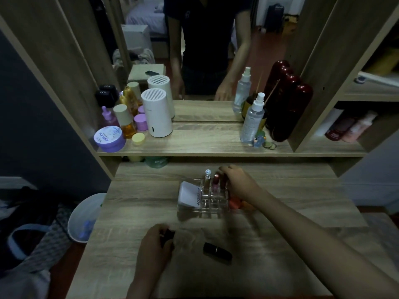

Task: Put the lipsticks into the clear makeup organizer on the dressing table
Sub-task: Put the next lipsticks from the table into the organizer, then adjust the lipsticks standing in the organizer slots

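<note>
Your right grip (235,182) pinches a lipstick (223,180) upright over the organizer's (207,201) back cells, while your left grip (157,240), curled round a dark tube (168,234), sits beside the lipstick lying crosswise (217,253) just right of it

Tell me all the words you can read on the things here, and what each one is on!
"MOIST" is my best reading of the big letters on the lid of the purple tub; the smaller print is too blurred.
The dark word on the white card in the clear makeup organizer is too blurred to read.
The print on the spray bottle, the black boxes and the green jar is too small to read.
</note>
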{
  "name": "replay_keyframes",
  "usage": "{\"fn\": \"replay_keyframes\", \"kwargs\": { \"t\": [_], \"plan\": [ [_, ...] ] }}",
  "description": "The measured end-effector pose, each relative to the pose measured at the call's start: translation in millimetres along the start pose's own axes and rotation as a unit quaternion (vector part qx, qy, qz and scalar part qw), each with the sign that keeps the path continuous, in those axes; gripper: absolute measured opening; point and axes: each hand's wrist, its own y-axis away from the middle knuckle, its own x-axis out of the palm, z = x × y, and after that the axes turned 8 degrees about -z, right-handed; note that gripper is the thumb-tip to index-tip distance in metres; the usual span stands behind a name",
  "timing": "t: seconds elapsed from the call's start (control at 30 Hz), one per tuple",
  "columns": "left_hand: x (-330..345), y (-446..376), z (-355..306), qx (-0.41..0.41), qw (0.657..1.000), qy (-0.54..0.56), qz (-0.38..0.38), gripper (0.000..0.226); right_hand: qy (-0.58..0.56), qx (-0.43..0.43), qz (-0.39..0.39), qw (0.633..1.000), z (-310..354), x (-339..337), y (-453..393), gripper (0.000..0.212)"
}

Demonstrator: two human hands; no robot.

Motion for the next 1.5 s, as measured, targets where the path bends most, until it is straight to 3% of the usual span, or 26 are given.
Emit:
{"fn": "replay_keyframes", "kwargs": {
  "t": [0.23,0.33,0.4,0.47,0.63,0.83,1.0,1.27,1.37,1.5],
  "plan": [
    [-0.3,-9.4,-30.7,0.06,0.995,0.081,-0.026,0.053,-0.021,0.003,-0.105,0.994,-15.6,-10.6,34.2,0.058],
    [4.6,-13.1,-41.0,0.068,0.993,0.098,-0.023,0.05,-0.033,-0.043,-0.203,0.978,-11.0,-17.1,56.4,0.039],
    [7.7,-13.8,-45.8,0.084,0.991,0.106,-0.018,0.044,-0.056,-0.06,-0.208,0.975,-4.1,-12.8,75.8,0.026],
    [10.7,-14.7,-49.8,0.097,0.989,0.113,-0.01,0.038,-0.073,-0.046,-0.153,0.984,0.6,2.0,97.0,0.018],
    [15.9,-20.4,-61.5,0.13,0.984,0.123,-0.01,0.024,-0.001,-0.052,0.118,0.992,13.0,47.9,135.4,0.045],
    [17.0,-25.7,-73.6,0.122,0.984,0.133,-0.006,0.026,0.02,0.0,0.161,0.987,15.1,70.7,142.9,0.038],
    [20.1,-28.5,-76.7,0.13,0.981,0.145,-0.014,0.02,-0.048,0.031,0.108,0.993,6.0,69.4,134.3,0.029],
    [29.3,-52.5,-101.3,0.174,0.971,0.152,-0.062,0.014,-0.145,0.015,-0.123,0.982,3.3,21.0,76.8,0.014],
    [36.6,-61.2,-107.7,0.158,0.977,0.13,-0.067,0.016,-0.138,0.01,-0.155,0.978,5.4,13.3,57.5,0.017],
    [43.9,-67.2,-109.4,0.156,0.978,0.12,-0.063,0.017,-0.128,0.016,-0.138,0.982,7.8,13.2,44.9,0.018]
  ]
}}
